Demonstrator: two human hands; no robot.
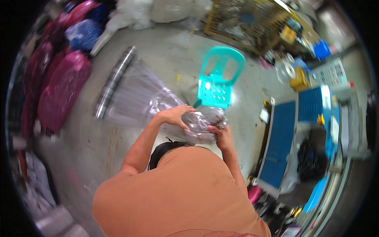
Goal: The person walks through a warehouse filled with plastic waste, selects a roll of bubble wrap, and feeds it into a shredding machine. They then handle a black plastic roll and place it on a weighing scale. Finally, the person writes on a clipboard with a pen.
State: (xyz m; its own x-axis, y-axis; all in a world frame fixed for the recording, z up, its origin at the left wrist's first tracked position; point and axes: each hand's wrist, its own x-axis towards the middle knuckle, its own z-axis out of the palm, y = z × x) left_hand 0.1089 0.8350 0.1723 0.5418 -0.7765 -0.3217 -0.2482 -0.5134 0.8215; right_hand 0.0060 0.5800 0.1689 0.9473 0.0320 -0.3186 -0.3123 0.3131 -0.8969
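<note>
Clear plastic film (136,89) runs from a long roll (114,83) lying on the floor at the left to my two hands, narrowing into gathered folds. My left hand (175,116) curves around the bunched film, thumb and fingers to either side of it. Just to its right, my right hand (222,136) is closed on the crumpled end, which bulges up between and beyond both hands. Part of the right fingers is covered by the film.
A turquoise plastic chair (215,89) stands just ahead. Pink-red filled bags (65,89) pile along the left, and a yellow wire cage (233,33) is at the back. Blue machinery (278,138) with a control panel (331,77) lines the right.
</note>
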